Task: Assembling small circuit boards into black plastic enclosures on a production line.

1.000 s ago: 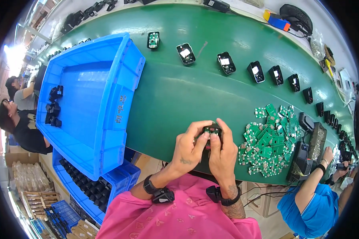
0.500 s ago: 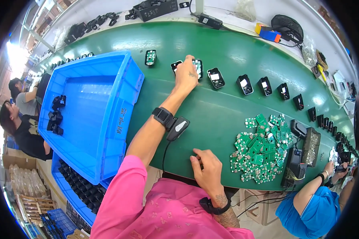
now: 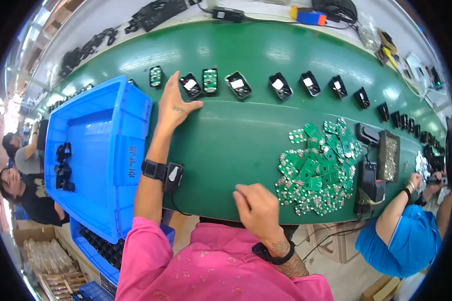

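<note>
Left hand, grip spread beside an open black case on the counter, contact unclear; right hand half-curled, can't tell if pinching; two neighbouring cases carry green boards, next four rightward lack them, loose board heap remaining.

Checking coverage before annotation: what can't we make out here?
Head view, now:
Right hand: palm hidden by the back of the hand.
Left hand: contact with the open black housing beside it unclear from this angle.
Circuit-board pile: lower boards buried under upper ones.
Lower blue crate: partly covered by the upper blue crate.
Far-right black housings: contents too small near the fisheye rim.
</note>
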The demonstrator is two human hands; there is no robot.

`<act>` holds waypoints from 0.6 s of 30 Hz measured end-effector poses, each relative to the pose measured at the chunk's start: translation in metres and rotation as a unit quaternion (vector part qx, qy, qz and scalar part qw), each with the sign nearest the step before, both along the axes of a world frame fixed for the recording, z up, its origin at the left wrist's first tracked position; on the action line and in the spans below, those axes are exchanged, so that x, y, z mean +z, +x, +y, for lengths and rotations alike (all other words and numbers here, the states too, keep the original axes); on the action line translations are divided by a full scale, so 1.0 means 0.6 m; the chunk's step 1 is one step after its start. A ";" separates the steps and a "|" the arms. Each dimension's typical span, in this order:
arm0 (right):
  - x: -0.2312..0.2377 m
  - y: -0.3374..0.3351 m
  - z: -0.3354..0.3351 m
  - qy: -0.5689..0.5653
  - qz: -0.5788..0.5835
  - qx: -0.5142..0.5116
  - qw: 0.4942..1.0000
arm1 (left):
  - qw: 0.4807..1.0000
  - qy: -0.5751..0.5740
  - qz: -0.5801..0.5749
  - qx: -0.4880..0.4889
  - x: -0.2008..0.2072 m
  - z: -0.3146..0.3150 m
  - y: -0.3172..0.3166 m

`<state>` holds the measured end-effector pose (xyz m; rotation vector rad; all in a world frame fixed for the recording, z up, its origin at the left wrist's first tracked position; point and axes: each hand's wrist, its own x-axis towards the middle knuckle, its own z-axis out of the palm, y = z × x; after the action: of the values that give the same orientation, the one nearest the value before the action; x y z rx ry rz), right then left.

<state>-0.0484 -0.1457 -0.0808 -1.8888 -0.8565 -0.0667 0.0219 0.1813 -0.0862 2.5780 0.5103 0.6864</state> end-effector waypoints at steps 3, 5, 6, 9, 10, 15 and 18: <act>0.044 0.034 -0.023 -0.113 -0.037 -0.140 0.983 | 0.997 -0.060 0.033 0.024 0.028 0.007 -0.001; 0.051 0.057 -0.026 -0.201 -0.035 -0.170 0.964 | 0.998 -0.057 -0.025 0.012 0.030 0.024 -0.020; 0.038 0.065 -0.033 -0.251 -0.053 -0.188 0.948 | 0.995 -0.087 -0.019 0.038 0.040 0.003 -0.021; 0.009 0.080 -0.085 -0.312 -0.089 -0.215 0.921 | 0.978 -0.188 -0.072 0.051 0.043 -0.048 -0.003; -0.002 0.084 -0.097 -0.306 -0.109 -0.200 0.924 | 0.974 -0.185 -0.121 0.056 0.036 -0.050 -0.007; 0.046 0.109 -0.045 -0.271 -0.210 -0.126 0.931 | 0.945 -0.257 -0.201 0.012 -0.007 -0.063 -0.099; 0.015 0.118 -0.045 -0.234 -0.191 -0.128 0.945 | 0.805 -0.565 -0.146 -0.108 -0.013 -0.123 -0.167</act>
<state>0.0224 -0.1726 -0.0717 -2.4817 -0.9349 -0.4361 -0.0782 0.1073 -0.0937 1.3365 0.3427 0.4532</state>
